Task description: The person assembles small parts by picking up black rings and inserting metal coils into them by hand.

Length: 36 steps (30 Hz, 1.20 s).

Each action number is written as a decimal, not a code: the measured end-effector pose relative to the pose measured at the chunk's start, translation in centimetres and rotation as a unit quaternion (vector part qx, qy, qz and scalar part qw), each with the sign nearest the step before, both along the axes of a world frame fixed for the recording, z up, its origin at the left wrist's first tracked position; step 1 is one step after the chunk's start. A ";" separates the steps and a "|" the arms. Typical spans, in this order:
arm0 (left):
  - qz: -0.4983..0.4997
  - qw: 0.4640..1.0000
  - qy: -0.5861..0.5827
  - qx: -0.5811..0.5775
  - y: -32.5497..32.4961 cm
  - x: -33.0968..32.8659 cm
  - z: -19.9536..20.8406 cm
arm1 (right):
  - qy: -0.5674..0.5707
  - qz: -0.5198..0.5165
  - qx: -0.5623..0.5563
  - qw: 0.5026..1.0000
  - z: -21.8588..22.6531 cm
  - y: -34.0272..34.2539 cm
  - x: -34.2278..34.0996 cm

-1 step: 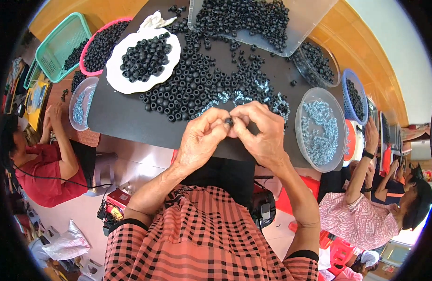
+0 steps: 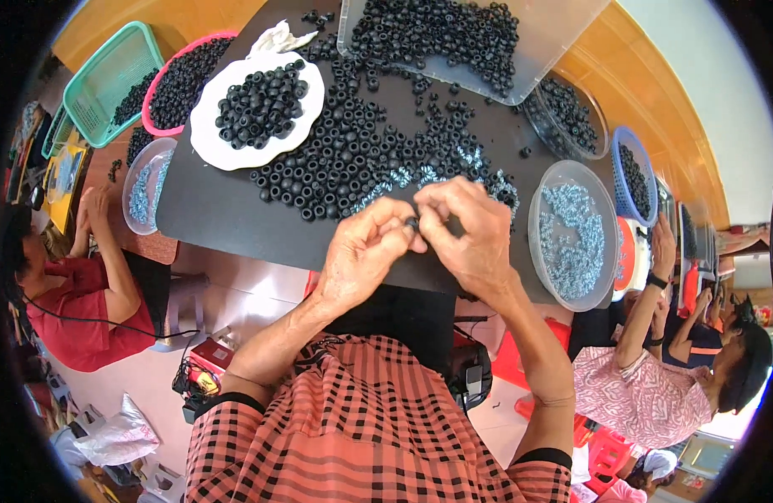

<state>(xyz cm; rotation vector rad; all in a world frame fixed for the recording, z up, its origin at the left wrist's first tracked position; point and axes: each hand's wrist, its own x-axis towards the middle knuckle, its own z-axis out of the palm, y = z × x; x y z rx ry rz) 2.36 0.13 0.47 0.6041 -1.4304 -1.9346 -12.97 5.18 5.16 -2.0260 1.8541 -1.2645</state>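
My left hand (image 2: pixel 366 245) pinches a small round black piece (image 2: pixel 412 224) between thumb and fingertips, over the near edge of the dark table. Close beside it on the right, my right hand (image 2: pixel 469 230) has its fingers curled with the thumb against them. Whether a small piece sits between those fingertips is hidden. Beyond both hands lie many loose black hollow round pieces (image 2: pixel 344 168), bead-like with a hole. Among them, just past my fingers, are light blue curly pieces (image 2: pixel 395 178). A white scalloped plate (image 2: pixel 209 138) holds a heap of the black pieces.
At the right stands a clear bowl (image 2: pixel 537 251) of light blue pieces, with a blue basket (image 2: pixel 621 197) beyond. A clear bin (image 2: pixel 453 69) of black pieces is at the far side. Left are a pink basket (image 2: pixel 152 126) and a green basket (image 2: pixel 110 50). People sit on both sides.
My right hand has drawn slightly up and away from my left, so a gap opens between the fingertips. The black piece stays in my left hand.
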 end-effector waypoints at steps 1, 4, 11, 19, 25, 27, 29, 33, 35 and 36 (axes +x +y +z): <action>-0.002 0.999 0.031 0.024 0.2 -0.1 -0.1 | 0.031 -0.013 -0.010 0.999 0.3 -1.0 -0.5; -0.029 0.999 -0.013 -0.031 0.3 0.3 -0.5 | 0.074 -0.040 -0.018 0.996 0.3 -4.4 -3.3; -0.029 0.996 -0.030 -0.077 0.2 0.1 0.1 | 0.131 0.000 0.045 0.990 -0.8 -11.4 -7.2; -0.044 0.995 -0.029 -0.089 -0.2 0.4 0.6 | 0.315 -0.006 0.050 0.948 -1.4 -12.2 -5.8; -0.037 0.999 0.008 -0.002 -0.2 0.4 -0.5 | -0.112 -0.049 0.160 0.980 1.2 -7.4 -3.1; -0.035 0.997 0.056 0.042 -0.2 0.3 -0.6 | -0.220 -0.032 0.167 0.960 0.8 -5.1 -2.4; -0.011 0.996 0.070 0.057 -0.2 0.1 -0.3 | -0.350 -0.002 0.187 0.918 0.5 -2.8 -1.8; -0.015 0.998 0.048 0.043 -0.2 -0.1 -0.1 | -0.440 0.065 0.135 0.885 -0.6 0.9 -0.4; -0.017 0.999 0.038 0.027 -0.1 -0.1 -0.1 | -0.442 0.066 0.123 0.886 -0.9 1.8 0.2; -0.018 0.999 0.032 0.013 -0.1 -0.1 0.0 | -0.441 0.066 0.114 0.888 -1.0 2.1 0.4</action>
